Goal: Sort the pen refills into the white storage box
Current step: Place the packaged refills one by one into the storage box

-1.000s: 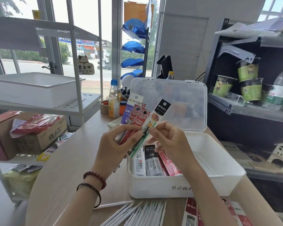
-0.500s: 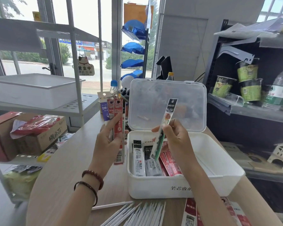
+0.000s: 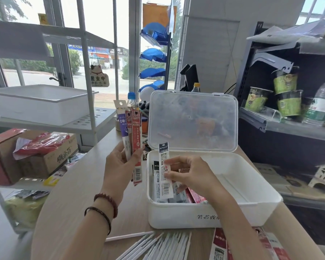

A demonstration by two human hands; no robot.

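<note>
White loose refills (image 3: 158,246): nearest me, a row of bare sticks on the table (image 3: 79,194), waiting their turn.
Red-and-white packets (image 3: 219,246): lying flat by my right forearm, just in front of the box.
White storage box (image 3: 176,214): open, front wall toward me. The filed packets (image 3: 193,197) crowd its left half, and the right half shows white floor.
Right hand (image 3: 191,175): thumb and fingertips pinch one white barcoded packet (image 3: 164,177). It stands nearly upright over the box's left end, lower end down among the filed ones.
Contact: hard to say whether that lower end has touched bottom, since the other packets mask it.
Step in hand: seating this one. My read is to tip it in line with its neighbours, slide it flat beside the left wall, and let go only once it rests, so it doesn't spring across the others.
Left hand (image 3: 118,164): just left of the box, above the table. Fingers and thumb curl round a fan of packets (image 3: 133,136), red in front, purple-and-white behind, held upright.
Note to self: keep that fan tight and clear of the rim, so the next pick comes easily.
Lid (image 3: 193,119): clear plastic, hinged up at the back, out of my way.
Beyond: blue-capped bottle (image 3: 131,99) behind the fan, white tray (image 3: 41,102) on the far-left shelf.
</note>
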